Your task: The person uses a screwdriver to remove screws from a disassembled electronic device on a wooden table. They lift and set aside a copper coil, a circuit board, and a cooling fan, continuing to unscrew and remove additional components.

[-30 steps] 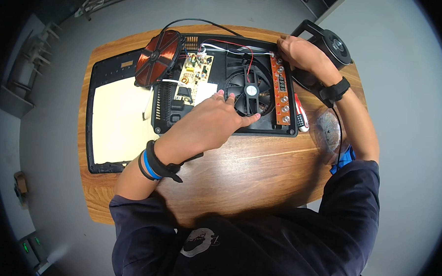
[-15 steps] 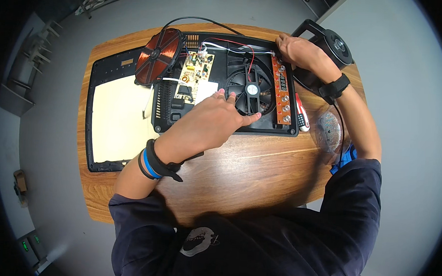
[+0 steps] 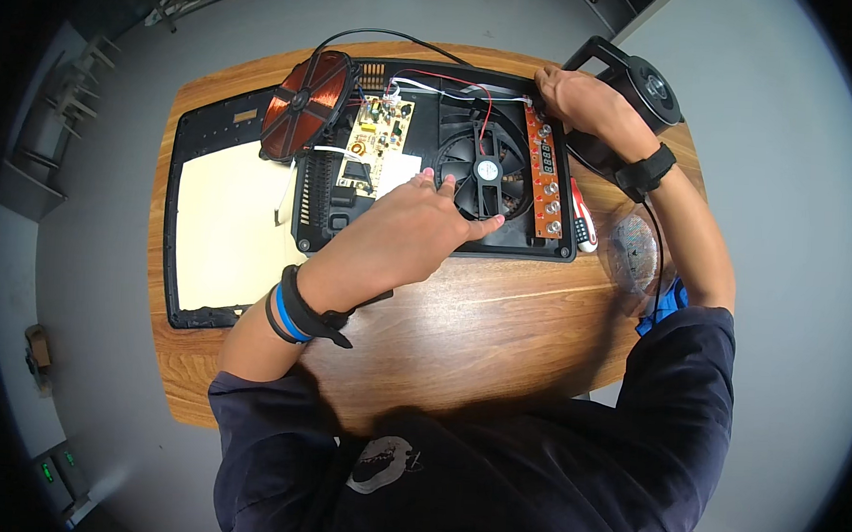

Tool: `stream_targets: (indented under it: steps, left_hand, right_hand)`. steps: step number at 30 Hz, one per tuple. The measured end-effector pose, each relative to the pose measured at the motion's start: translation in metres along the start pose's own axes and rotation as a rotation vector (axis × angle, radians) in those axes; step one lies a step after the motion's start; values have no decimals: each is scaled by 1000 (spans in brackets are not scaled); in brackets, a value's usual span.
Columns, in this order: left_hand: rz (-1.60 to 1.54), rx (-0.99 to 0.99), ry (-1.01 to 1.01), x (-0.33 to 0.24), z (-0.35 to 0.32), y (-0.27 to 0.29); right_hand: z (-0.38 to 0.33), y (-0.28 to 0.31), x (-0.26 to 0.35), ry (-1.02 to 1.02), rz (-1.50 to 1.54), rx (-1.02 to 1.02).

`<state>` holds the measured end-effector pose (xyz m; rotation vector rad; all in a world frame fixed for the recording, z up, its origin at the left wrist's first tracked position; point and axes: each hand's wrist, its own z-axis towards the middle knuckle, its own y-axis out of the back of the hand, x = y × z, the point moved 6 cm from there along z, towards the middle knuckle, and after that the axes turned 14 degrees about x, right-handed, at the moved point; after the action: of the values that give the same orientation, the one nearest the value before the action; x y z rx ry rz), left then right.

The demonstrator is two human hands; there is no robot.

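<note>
Opened black cooker housing [image 3: 503, 246] lies on the wooden table [image 3: 500, 317], its fan [image 3: 487, 169] exposed. Left hand [image 3: 404, 232] rests flat on it, fingers spread, gripping nothing. Right hand [image 3: 571, 96] curls over the housing's far corner beside the orange control board [image 3: 544, 171]; a copper coil [image 3: 305, 104] leans at left.

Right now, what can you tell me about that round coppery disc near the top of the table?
The copper coil disc is a flat round spiral of reddish-copper wire with dark spokes running out from a small central hub. It stands tilted, propped against the top left corner of the opened black cooker base, beside the green circuit board. Thin wires seem to run from it to the board. Neither hand touches it; the left hand lies lower, by the fan.
</note>
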<state>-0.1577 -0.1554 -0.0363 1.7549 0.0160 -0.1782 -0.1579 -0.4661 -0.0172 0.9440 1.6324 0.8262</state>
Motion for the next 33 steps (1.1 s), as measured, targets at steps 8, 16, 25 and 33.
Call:
stream_targets:
  steps: [8,16,25,33]
  left_hand:
    - [-18,22,11,1,-1,-1]
    - [-30,15,7,1,-2,-3]
    - [-52,10,14,2,-2,-2]
    - [-37,-7,13,3,0,-6]
  right_hand:
    - [5,15,6,37,118,61]
    - [7,23,15,60,147,-6]
    - [4,22,21,108,1,-19]
    - [-1,23,29,104,-29,-111]
